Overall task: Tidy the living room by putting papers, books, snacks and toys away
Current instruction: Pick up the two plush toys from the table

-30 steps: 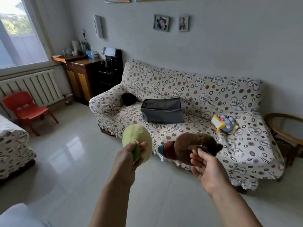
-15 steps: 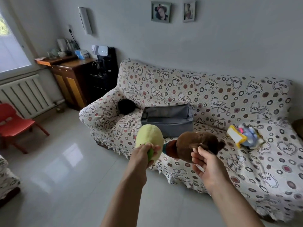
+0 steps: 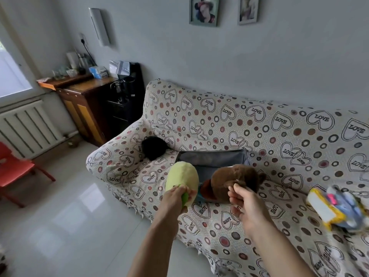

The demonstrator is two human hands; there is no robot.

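Above the sofa [image 3: 229, 124] seat, both hands carried soft toys toward the grey bin [image 3: 211, 159] that sat open on the cushion. The left hand [image 3: 177, 196] pinched a green tab at the base of the green plush [image 3: 182, 176], fingers pressed together around it. The right hand [image 3: 245, 208] held the brown plush [image 3: 233, 180] only by a tuft, thumb and fingertips nipped on fur while the other fingers curled loosely. That thin hold looked the weak point: the brown plush could swing or slip and land on the cushion short of the bin. Both toys hung near the front wall, so a low release might catch the rim and tip them out. More toys [image 3: 337, 206] and a black plush [image 3: 153, 147] lay on the sofa, not yet put away.
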